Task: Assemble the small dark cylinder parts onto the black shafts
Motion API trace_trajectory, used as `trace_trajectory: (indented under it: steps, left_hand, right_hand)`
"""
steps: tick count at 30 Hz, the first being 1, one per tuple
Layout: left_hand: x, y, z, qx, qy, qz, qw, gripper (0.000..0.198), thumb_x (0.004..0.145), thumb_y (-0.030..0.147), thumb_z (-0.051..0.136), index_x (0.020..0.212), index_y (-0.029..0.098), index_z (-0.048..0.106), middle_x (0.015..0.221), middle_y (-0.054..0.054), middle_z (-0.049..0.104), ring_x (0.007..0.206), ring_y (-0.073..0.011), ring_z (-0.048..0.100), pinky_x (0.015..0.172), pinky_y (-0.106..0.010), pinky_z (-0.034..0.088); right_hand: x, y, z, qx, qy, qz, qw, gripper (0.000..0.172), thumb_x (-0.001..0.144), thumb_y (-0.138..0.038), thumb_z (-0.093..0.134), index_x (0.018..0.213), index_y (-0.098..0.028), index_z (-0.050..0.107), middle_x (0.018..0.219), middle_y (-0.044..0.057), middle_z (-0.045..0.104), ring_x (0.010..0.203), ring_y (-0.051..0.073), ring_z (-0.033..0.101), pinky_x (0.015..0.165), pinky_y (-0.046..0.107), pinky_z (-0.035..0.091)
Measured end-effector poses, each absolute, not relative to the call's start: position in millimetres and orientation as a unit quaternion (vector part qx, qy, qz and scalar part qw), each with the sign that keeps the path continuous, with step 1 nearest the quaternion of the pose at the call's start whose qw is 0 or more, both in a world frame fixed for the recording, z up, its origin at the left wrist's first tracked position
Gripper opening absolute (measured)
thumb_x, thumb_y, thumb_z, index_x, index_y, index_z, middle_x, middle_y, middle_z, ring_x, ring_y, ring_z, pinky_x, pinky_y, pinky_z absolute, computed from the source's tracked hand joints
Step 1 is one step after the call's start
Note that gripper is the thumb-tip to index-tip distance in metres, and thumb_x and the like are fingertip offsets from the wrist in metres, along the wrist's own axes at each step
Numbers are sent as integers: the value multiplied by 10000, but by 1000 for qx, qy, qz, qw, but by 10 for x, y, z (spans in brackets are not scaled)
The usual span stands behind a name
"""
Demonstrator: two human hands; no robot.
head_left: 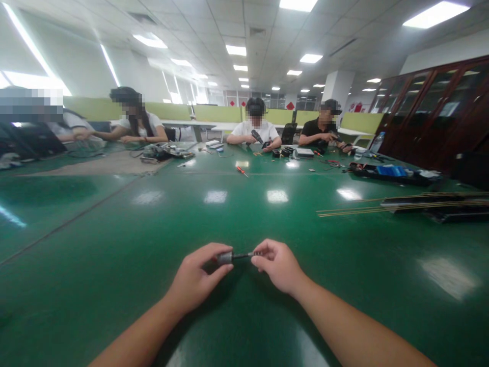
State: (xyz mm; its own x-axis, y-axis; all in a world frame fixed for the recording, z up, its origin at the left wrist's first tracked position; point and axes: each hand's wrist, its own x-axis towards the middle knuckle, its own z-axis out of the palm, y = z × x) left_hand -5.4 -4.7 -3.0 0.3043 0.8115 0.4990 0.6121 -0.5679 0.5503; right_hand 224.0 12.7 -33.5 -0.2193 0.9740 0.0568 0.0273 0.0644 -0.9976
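Note:
Between thumb and fingers, my left hand (pixel 202 270) grips a small grey metal cylinder (pixel 225 258) that looks like a small motor. A thin dark lead or rod (pixel 241 256) runs from its right end across to my right hand (pixel 277 262). There the thumb and fingertips pinch a small piece (pixel 256 253) at the end of the lead, mostly covered by the fingers. Both hands are close together, just over the green table (pixel 171 219) near its front.
An orange screwdriver (pixel 241 171) lies further back. Thin brass-coloured rods (pixel 351 211) rest at the right, by a black tray of tools and blue packs (pixel 393 172). Electronic parts (pixel 160 153) stand back left. Several people sit across; one holds a power drill (pixel 256 136).

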Motion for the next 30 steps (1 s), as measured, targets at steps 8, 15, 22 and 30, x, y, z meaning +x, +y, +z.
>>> trace_trajectory:
  steps: [8, 15, 22, 30]
  left_hand:
    - [-65, -30, -46, 793, 452, 389, 126, 244, 843, 348, 699, 1049, 219, 717, 1010, -65, 746, 899, -213, 707, 806, -309, 584]
    - [-78, -15, -38, 781, 466, 392, 139, 253, 849, 369, 693, 1048, 214, 718, 1002, -60, 747, 879, -210, 701, 798, -308, 571]
    - [-102, 1, -56, 749, 508, 399, 149, 316, 824, 439, 715, 1053, 221, 726, 1002, -57, 744, 894, -229, 688, 843, -350, 548]
    - [-35, 30, 73, 396, 523, 635, 409, 443, 741, 388, 803, 1103, 154, 696, 1021, -89, 728, 849, -175, 668, 618, -182, 522]
  right_hand:
    - [2254, 133, -306, -428, -556, 547, 457, 150, 707, -244, 713, 808, -168, 632, 647, -26, 620, 553, 120, 583, 558, 236, 445]
    - [2239, 136, -252, -417, -498, 575, 497, 270, 738, -401, 735, 746, -153, 628, 619, -16, 600, 512, 109, 545, 533, 236, 423]
    - [2276, 188, -275, -372, -315, 664, 567, 489, 883, -545, 566, 563, -199, 439, 452, -46, 423, 378, 90, 375, 400, 240, 246]
    - [2280, 213, -298, -338, -271, 683, 587, 527, 909, -524, 542, 528, -210, 359, 425, -60, 380, 344, 86, 359, 443, 258, 283]
